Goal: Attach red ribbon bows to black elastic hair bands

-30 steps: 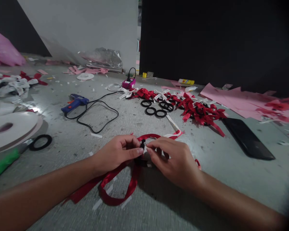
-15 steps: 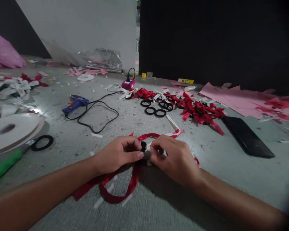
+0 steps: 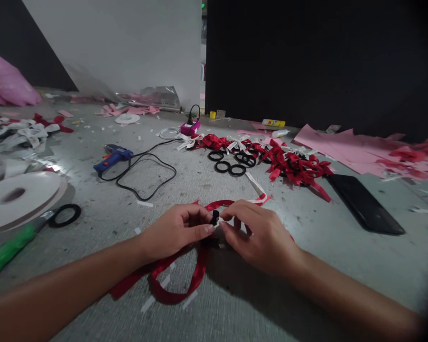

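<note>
Directions are taken from the hands, with 12 o'clock straight ahead. The left hand (image 3: 166, 232) is clamped on a small black piece (image 3: 215, 217), thumb and fingertips at its near left edge. The right hand (image 3: 266, 232) has thumb and index fingertips drawn close together at the piece's right side, beside a white bit (image 3: 217, 223); whether they grip it cannot be told. The piece is between the two hands.

Red ribbon (image 3: 176, 298) forms a loop at 7 o'clock and passes under the left hand. At 12 o'clock, black rings (image 3: 238, 170) lie flat; a pile of red bows (image 3: 294, 164) extends toward 2 o'clock. A black phone (image 3: 365, 204) lies between 2 and 3 o'clock. At 10 o'clock rests a blue glue gun (image 3: 114, 159), its black cable (image 3: 159, 187) looped beside it. A white spool (image 3: 39, 190), a single black ring (image 3: 70, 221) and a green-handled tool (image 3: 12, 251) are near 9 o'clock.
</note>
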Available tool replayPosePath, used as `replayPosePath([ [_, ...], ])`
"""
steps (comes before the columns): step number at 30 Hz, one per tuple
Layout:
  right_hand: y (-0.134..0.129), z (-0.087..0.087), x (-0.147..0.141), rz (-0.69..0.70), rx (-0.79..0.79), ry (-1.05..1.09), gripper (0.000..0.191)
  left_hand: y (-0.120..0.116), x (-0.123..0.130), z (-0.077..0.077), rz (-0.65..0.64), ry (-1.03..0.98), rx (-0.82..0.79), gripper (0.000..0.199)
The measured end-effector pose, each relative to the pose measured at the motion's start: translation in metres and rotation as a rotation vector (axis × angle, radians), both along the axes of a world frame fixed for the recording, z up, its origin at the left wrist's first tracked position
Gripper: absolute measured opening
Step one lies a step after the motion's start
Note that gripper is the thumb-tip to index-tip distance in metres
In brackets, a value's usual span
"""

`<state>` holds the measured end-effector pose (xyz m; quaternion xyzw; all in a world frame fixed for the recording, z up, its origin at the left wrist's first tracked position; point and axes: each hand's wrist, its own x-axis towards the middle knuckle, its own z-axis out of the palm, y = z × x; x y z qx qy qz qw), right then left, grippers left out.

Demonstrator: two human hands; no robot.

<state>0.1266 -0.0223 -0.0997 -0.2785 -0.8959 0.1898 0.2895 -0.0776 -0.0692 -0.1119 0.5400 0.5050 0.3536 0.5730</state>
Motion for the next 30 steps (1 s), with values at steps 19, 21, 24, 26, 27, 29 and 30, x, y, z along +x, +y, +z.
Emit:
replayPosePath([
  [19, -0.001, -0.009, -0.004, 0.063, -0.035, -0.002, 0.014, -0.001, 0.0, 0.002, -0.075, 0.142, 0.102, 0.017],
  [21, 0.001, -0.006, -0.006, 0.076, -0.093, 0.011, 0.013, -0.001, -0.001, 0.001, -0.09, 0.135, 0.116, 0.017],
  [24, 0.002, -0.001, -0.005, 0.107, -0.162, 0.023, 0.014, -0.002, -0.003, 0.002, -0.114, 0.101, 0.117, 0.019],
  [26, 0.002, 0.001, -0.004, 0.139, -0.196, 0.037, 0.015, -0.003, -0.003, 0.003, -0.129, 0.066, 0.115, 0.019],
  [27, 0.002, 0.002, -0.004, 0.151, -0.211, 0.044, 0.015, -0.003, -0.003, 0.003, -0.125, 0.044, 0.112, 0.019],
  [29, 0.002, 0.003, -0.002, 0.145, -0.222, 0.047, 0.015, -0.003, -0.003, 0.001, -0.097, -0.021, 0.075, 0.019],
  [30, 0.002, 0.004, -0.001, 0.128, -0.204, 0.037, 0.016, -0.003, -0.002, 0.0, -0.078, -0.076, 0.04, 0.019],
])
